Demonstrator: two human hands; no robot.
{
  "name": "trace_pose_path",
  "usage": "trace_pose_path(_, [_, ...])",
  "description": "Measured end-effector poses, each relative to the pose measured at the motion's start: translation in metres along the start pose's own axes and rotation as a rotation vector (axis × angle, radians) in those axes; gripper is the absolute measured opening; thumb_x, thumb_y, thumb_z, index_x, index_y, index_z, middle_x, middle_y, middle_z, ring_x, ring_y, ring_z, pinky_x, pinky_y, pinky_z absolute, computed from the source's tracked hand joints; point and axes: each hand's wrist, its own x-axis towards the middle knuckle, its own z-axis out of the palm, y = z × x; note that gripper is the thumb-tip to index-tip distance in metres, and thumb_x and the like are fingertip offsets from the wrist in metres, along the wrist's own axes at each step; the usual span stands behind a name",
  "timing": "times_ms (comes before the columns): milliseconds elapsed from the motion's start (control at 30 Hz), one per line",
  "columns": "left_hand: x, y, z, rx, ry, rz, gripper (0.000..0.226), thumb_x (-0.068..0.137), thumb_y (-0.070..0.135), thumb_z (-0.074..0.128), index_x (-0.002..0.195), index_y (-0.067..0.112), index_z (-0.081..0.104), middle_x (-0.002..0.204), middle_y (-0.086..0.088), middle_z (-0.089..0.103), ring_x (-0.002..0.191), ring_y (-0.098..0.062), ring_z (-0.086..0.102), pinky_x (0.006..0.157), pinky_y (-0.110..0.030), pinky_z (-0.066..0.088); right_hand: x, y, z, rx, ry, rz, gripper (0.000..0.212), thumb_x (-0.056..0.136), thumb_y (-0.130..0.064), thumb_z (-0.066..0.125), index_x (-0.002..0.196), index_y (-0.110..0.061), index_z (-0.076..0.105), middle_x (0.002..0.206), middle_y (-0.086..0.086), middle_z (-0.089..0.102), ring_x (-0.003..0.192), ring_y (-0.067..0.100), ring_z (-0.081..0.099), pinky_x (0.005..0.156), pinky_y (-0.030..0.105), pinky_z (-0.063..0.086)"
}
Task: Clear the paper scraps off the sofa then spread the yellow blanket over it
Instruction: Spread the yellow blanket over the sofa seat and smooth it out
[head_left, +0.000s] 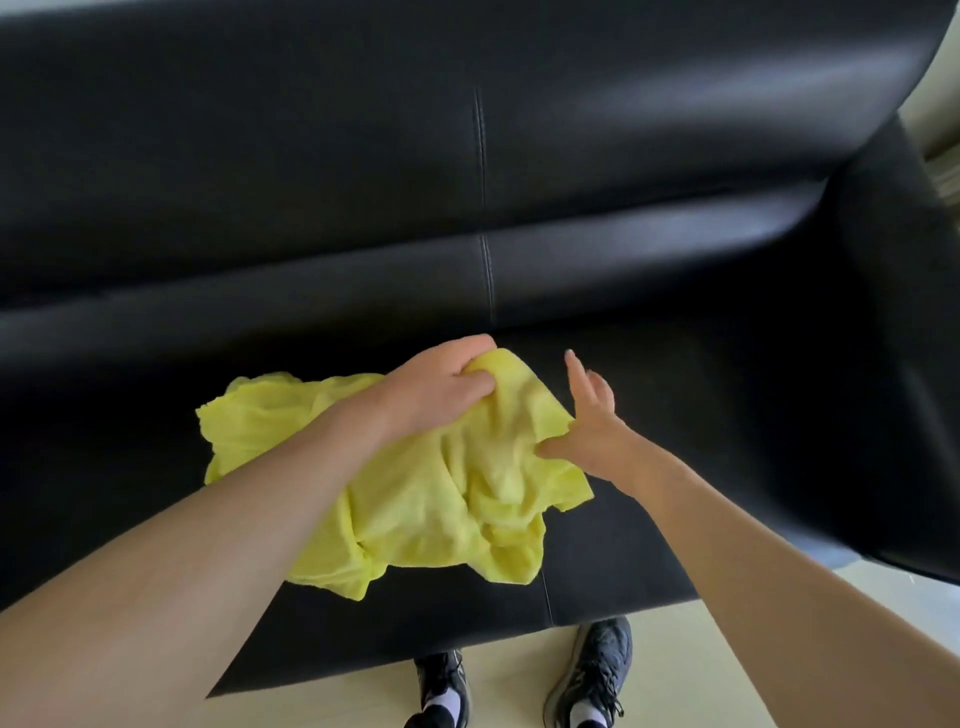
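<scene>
— So where's the yellow blanket (415, 483)?
— Crumpled on the black leather sofa (675, 364) seat, near its front edge. Left hand (441, 389) clutches a fold; right hand (592, 431) is spread open, thumb touching cloth.
— Floor?
— Pale, under black sneakers (592, 675).

A bright yellow, soft fleecy blanket (415, 499) lies crumpled in a loose heap on the seat of a black, smooth leather-look sofa (675, 415). The blanket is bunched and full of folds, not spread out; it covers only a middle patch of the seat, reaching close to the seat's front edge. Its far right corner is lifted above the rest of the heap, and its left edge lies flatter against the seat. The sofa has a glossy backrest with a stitched vertical seam down the middle, a matching seam on the seat, and a padded armrest at the right. The visible upholstery is bare around the blanket.
</scene>
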Motion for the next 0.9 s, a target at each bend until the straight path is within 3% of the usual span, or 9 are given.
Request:
trace_pose_path(100, [-0.021,0.036,-0.023,-0.046,-0.124,0.048,0.018,0.084,0.013,0.046,0.09,0.018,0.063,0.089,-0.005,0.063,0.079,-0.014,0.057,0.073,-0.032,0.043,0.006,-0.026,0.001,-0.165,-0.027,-0.221,0.087,0.071,-0.026,0.081,0.14,-0.048,0.034,0.153,-0.023,-0.015,0.116,0.019,0.047,0.085,0.035,0.048])
trace_pose_path(200, [-0.046,0.071,-0.049,-0.12,-0.167,0.085,0.018,0.073,0.012,0.044,0.079,0.006,0.06,0.074,-0.014,0.052,0.068,-0.016,0.049,0.062,-0.03,0.038,-0.002,-0.051,-0.004,-0.34,-0.031,-0.296,0.049,0.072,-0.034,0.075,0.117,-0.037,0.059,0.155,-0.013,0.015,0.128,0.018,0.038,0.099,0.044,0.043])
trace_pose_path(267, [-0.067,0.091,-0.066,-0.21,-0.103,0.093,0.008,0.068,0.007,0.043,0.067,0.004,0.05,0.068,-0.011,0.04,0.062,-0.018,0.04,0.056,-0.03,0.03,-0.021,-0.065,-0.013,-0.423,0.027,-0.251,0.029,0.073,-0.037,0.068,0.101,-0.03,0.064,0.127,-0.005,0.054,0.114,0.02,0.054,0.089,0.043,0.051])
trace_pose_path(333, [-0.089,0.109,-0.082,-0.339,-0.015,0.082,0.004,0.064,0.005,0.042,0.064,0.002,0.039,0.068,-0.01,0.033,0.06,-0.021,0.032,0.055,-0.032,0.023,-0.05,-0.07,-0.029,-0.462,0.068,-0.153,0.012,0.074,-0.036,0.062,0.084,-0.028,0.061,0.089,-0.004,0.065,0.086,0.021,0.064,0.071,0.037,0.055])
trace_pose_path(433, [-0.117,0.136,-0.1,-0.326,0.028,0.031,0.014,0.065,0.013,0.045,0.065,0.003,0.035,0.07,-0.011,0.029,0.061,-0.024,0.027,0.057,-0.035,0.02,-0.101,-0.072,-0.063,-0.46,0.185,-0.028,0.011,0.081,-0.029,0.058,0.075,-0.02,0.056,0.077,0.0,0.063,0.074,0.02,0.063,0.057,0.029,0.046])
trace_pose_path(600, [-0.167,0.191,-0.092,0.355,-0.144,-0.23,0.026,0.087,0.043,0.056,0.102,0.022,0.059,0.1,0.003,0.061,0.088,-0.016,0.059,0.079,-0.035,0.049,-0.2,-0.109,-0.127,-0.214,0.481,-0.105,0.025,0.086,-0.017,0.056,0.065,-0.024,0.043,0.069,-0.003,0.047,0.077,0.022,0.052,0.065,0.03,0.041])
trace_pose_path(700, [-0.203,0.225,-0.083,-0.134,-0.122,-0.161,0.03,0.089,0.033,0.065,0.115,0.017,0.067,0.107,-0.005,0.072,0.095,-0.028,0.07,0.09,-0.046,0.055,-0.265,-0.132,-0.159,-0.228,0.711,-0.321,0.022,0.078,-0.012,0.054,0.06,-0.018,0.045,0.058,-0.001,0.047,0.057,0.02,0.048,0.047,0.027,0.033])
trace_pose_path(800, [-0.235,0.257,-0.104,-0.525,0.207,-0.019,0.019,0.088,0.024,0.068,0.101,0.012,0.074,0.096,-0.013,0.075,0.091,-0.035,0.071,0.079,-0.041,0.058,-0.312,-0.134,-0.199,-0.305,0.93,-0.353,0.015,0.076,-0.014,0.052,0.066,-0.022,0.045,0.061,-0.001,0.051,0.053,0.018,0.047,0.045,0.023,0.028])
trace_pose_path(900, [-0.244,0.277,-0.151,-0.227,0.732,0.038,0.019,0.082,0.026,0.061,0.082,0.007,0.065,0.079,-0.017,0.068,0.077,-0.039,0.065,0.063,-0.035,0.047,-0.34,-0.124,-0.229,-0.358,0.928,-0.197,0.006,0.079,-0.014,0.05,0.078,-0.019,0.052,0.073,0.002,0.055,0.064,0.023,0.054,0.052,0.028,0.04])
